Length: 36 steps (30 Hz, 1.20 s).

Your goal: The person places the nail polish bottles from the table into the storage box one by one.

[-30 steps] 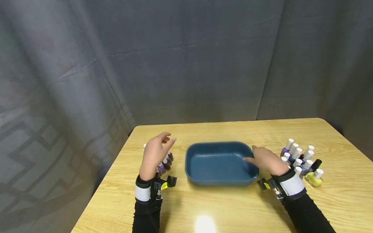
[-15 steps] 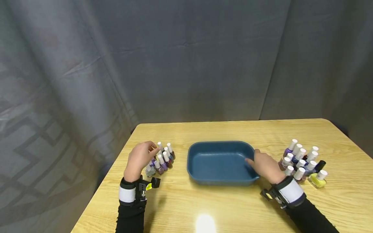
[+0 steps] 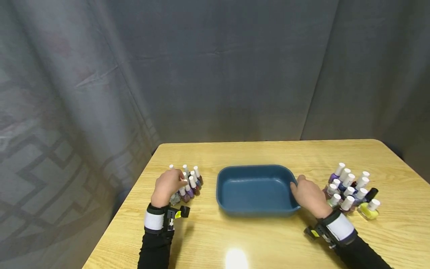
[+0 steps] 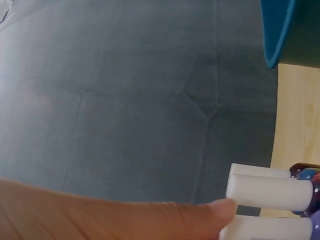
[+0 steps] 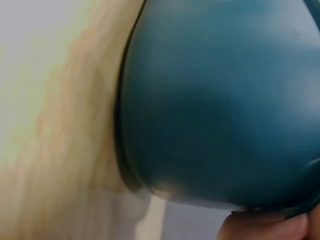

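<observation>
My left hand [image 3: 167,185] is among the left group of nail polish bottles [image 3: 192,182], its fingers bent toward the white caps. In the left wrist view the thumb [image 4: 200,218] lies right at the end of one white cap [image 4: 267,228]; the other fingers are hidden there, and I cannot tell whether they pinch a cap. My right hand [image 3: 308,194] grips the right rim of a deep blue tray [image 3: 256,214], thumb at the inner side and fingers outside. A fingertip [image 5: 292,227] shows under the tray's edge in the right wrist view.
Another group of nail polish bottles [image 3: 349,190] stands close to the right wrist, with a yellow bottle [image 3: 368,210] at its near edge and one black cap [image 3: 372,193]. Everything rests on a light wooden table [image 3: 265,243]. A grey curtain [image 3: 215,74] hangs behind it.
My left hand first moved left, uncovering the bottles, then came back in to the caps. The right hand stays at the tray's rim, its thumb drawn closer to the edge.
</observation>
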Tool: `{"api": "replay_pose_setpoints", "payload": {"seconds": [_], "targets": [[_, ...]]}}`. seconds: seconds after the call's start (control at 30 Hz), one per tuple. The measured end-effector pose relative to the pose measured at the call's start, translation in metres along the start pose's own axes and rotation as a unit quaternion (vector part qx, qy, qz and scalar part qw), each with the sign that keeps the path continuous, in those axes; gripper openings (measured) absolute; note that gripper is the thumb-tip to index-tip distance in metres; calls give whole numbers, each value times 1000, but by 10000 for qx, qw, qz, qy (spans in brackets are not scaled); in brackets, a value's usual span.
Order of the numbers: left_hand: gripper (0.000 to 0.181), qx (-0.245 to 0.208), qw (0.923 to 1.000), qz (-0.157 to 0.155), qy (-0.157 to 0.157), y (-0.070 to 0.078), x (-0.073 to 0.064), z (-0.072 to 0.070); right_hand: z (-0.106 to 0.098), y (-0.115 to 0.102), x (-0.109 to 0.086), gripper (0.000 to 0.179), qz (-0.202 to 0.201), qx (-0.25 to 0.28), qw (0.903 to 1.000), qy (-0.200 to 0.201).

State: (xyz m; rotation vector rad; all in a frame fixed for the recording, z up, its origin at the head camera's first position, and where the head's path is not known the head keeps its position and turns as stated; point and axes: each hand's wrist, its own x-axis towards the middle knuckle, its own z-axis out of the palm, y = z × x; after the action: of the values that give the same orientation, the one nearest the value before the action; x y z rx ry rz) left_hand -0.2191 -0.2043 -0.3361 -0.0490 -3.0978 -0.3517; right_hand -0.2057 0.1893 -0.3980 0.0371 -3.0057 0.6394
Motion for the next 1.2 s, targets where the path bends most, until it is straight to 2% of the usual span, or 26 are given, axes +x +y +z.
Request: {"api": "replay_pose_setpoints", "payload": {"seconds": [0.27, 0.53, 0.77, 1.0, 1.2], "targets": [[15, 80, 9999, 83, 7, -1, 6, 9, 8, 9, 2, 25, -224, 662, 9976, -29], [14, 119, 9998, 121, 47, -3, 8, 13, 9, 11, 4, 27, -197, 1099, 9937, -105], [16, 87, 9998, 185, 21, -1, 7, 12, 10, 19, 3, 28, 243, 1740, 9840, -307], [17, -28, 9999, 168, -4, -3, 6, 9, 13, 19, 1, 26, 682, 2458, 9660, -425], [11, -80, 9995, 297, 87, -3, 7, 11, 16, 17, 2, 26, 817, 2613, 9613, -315]]}}
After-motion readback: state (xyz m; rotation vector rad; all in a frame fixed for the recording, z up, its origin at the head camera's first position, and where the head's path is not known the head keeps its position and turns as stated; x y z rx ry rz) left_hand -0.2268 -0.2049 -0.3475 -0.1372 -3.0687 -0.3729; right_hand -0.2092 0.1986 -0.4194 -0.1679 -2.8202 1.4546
